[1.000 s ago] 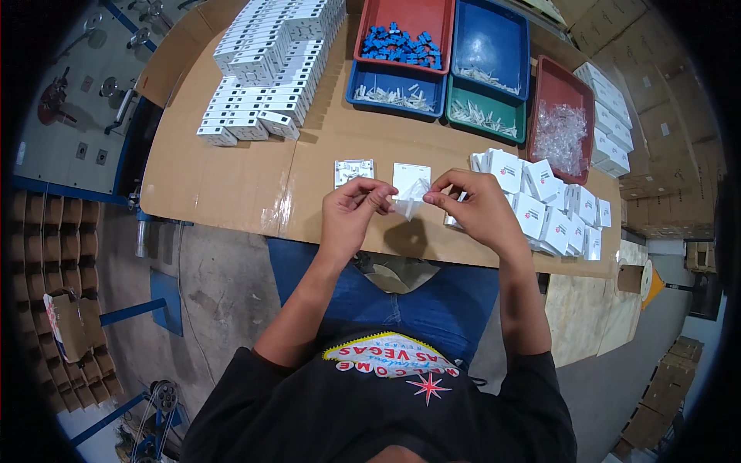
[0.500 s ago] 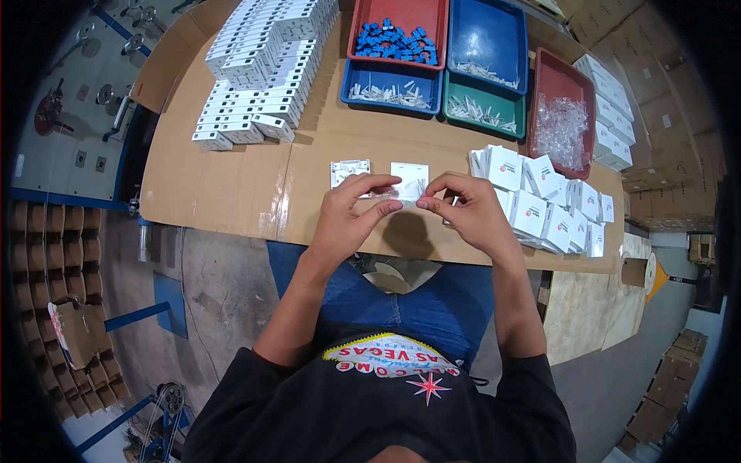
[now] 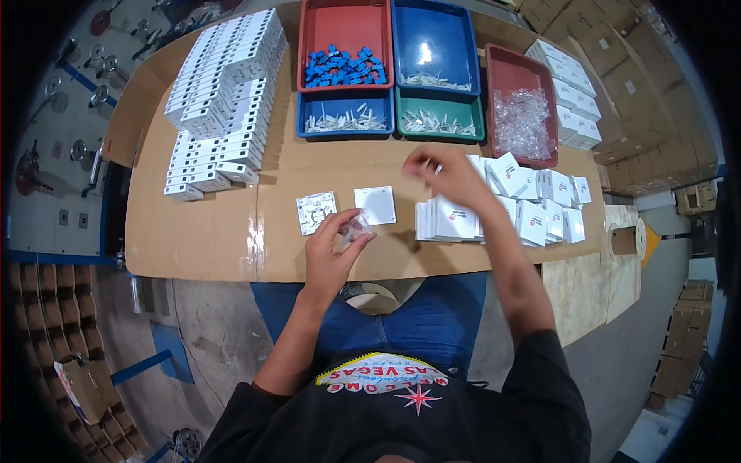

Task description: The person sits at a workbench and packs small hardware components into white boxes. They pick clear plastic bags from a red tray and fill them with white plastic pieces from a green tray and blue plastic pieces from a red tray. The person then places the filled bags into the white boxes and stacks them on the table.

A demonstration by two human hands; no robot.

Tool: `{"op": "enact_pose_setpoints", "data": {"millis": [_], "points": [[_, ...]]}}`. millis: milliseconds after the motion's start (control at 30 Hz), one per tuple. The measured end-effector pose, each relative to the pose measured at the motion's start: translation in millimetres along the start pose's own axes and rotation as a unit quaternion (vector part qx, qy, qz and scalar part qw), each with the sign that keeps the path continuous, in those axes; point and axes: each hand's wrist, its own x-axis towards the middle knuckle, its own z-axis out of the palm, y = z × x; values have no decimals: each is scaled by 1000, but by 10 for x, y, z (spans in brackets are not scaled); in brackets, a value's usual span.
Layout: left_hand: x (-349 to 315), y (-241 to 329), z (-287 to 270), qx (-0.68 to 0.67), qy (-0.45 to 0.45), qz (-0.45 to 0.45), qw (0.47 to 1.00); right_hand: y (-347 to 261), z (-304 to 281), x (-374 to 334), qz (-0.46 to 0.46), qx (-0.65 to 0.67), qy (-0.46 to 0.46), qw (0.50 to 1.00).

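My left hand pinches a clear plastic piece between thumb and fingers, just above the cardboard tabletop. Right behind it lies a white moulded frame with its detailed side up. Beside that rests a flat white square plate. My right hand is apart from the left, over the table in front of the green tray. Its fingertips are smeared by motion, so I cannot make out anything in them. White slim sticks lie in the green tray.
A tall stack of white units stands at the left. Along the back are a red tray of blue parts, blue trays of white sticks and a red tray of clear pieces. White boxes crowd the right.
My hands were together over the white plate; the right has moved away toward the trays. The left keeps the clear piece. The whole view has shifted.
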Motion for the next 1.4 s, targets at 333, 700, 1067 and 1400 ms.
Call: {"op": "enact_pose_setpoints", "data": {"millis": [333,700,1067,1400], "points": [[-171,-59,-63,24,13,2,1000,1639,-558,1299,172,-367,113,907],[-125,-97,-159,13,69,16,997,2229,-626,1363,207,-309,223,901],[-20,-100,-226,5,95,46,994,-474,231,-120,-6,95,13,995],[-72,6,-164,-6,73,91,993,-783,774,-427,-4,57,12,998]]}}
